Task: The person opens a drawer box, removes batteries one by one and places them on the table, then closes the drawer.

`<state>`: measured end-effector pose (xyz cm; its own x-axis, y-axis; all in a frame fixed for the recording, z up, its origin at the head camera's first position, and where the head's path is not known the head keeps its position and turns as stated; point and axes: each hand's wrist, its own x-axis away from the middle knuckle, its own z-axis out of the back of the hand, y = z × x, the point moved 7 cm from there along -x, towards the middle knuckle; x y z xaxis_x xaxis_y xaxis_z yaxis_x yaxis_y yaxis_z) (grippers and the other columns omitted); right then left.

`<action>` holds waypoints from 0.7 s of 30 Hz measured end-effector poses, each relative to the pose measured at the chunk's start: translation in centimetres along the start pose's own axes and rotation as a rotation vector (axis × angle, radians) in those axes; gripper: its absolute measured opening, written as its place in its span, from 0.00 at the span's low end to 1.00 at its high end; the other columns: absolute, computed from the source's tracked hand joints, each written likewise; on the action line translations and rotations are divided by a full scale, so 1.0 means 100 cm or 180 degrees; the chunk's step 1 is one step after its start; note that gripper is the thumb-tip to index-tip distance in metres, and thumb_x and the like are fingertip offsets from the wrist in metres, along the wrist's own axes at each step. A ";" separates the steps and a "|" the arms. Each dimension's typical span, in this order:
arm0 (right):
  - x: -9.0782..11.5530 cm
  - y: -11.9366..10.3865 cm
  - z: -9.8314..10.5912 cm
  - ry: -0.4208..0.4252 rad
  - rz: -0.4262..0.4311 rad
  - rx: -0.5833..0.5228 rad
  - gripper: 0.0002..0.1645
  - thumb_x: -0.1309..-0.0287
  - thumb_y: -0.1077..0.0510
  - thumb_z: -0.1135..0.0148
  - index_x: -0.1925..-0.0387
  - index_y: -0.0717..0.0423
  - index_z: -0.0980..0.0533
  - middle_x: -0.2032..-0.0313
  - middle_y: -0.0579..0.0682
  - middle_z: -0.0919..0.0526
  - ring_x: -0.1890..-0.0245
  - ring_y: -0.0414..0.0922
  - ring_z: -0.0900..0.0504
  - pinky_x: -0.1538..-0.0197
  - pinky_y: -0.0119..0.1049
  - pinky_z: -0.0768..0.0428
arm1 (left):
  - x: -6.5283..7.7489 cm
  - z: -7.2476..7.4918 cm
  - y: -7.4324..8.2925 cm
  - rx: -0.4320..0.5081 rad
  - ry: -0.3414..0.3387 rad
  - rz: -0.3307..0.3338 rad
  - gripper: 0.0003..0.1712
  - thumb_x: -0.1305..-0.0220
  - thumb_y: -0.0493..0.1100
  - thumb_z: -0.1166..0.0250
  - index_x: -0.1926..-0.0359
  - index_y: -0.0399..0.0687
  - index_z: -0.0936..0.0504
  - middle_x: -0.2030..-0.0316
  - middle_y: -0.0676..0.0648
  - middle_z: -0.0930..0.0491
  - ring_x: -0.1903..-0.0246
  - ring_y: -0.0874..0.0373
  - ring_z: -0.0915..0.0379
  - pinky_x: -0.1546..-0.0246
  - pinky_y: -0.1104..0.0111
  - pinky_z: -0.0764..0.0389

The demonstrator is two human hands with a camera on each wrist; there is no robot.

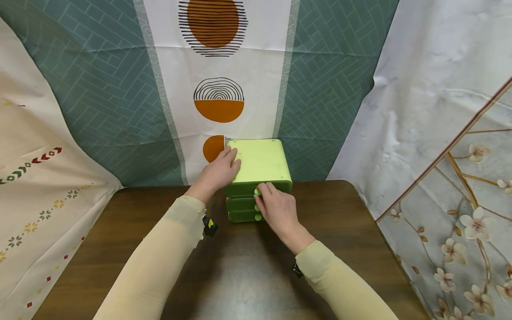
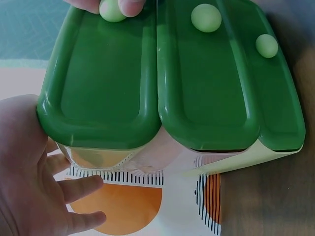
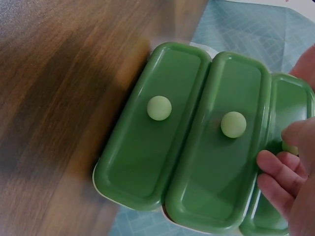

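A small green drawer cabinet (image 1: 262, 160) with three stacked drawers stands against the back wall covering. Its top is pale yellow-green, its fronts are darker, and each bears a round light-green knob. My left hand (image 1: 218, 172) lies against the cabinet's upper left side, thumb near the top edge; the left wrist view shows its fingers (image 2: 83, 188) spread along that side. At the top drawer (image 2: 106, 83), my right hand (image 1: 278, 208) pinches the knob (image 2: 112, 10) between thumb and fingers. The middle knob (image 3: 233, 124) and bottom knob (image 3: 159, 108) are untouched. Whatever the drawers contain is hidden.
The cabinet sits at the far edge of a dark brown wooden table (image 1: 244, 275). Behind it hangs a patterned cloth (image 1: 260, 89) with orange and black shapes. A flowered cloth (image 1: 448, 213) borders the right side, an embroidered one (image 1: 48, 186) the left.
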<state>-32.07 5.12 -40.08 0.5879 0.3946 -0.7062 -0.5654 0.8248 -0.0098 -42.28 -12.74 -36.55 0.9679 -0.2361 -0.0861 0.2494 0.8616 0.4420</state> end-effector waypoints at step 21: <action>0.003 -0.005 0.003 -0.0088 -0.0008 -0.0004 0.12 0.26 0.52 0.26 0.55 0.51 0.23 0.69 0.46 0.25 0.83 0.42 0.27 0.82 0.36 0.31 | 0.003 0.001 0.002 -0.0153 0.0028 0.0023 0.38 0.09 0.59 0.59 0.10 0.48 0.47 0.11 0.42 0.52 0.13 0.45 0.55 0.21 0.39 0.40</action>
<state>-31.43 4.94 -40.06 0.6050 0.4036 -0.6864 -0.5647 0.8252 -0.0125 -41.96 -12.69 -36.43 0.9699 -0.2259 -0.0909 0.2433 0.8839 0.3993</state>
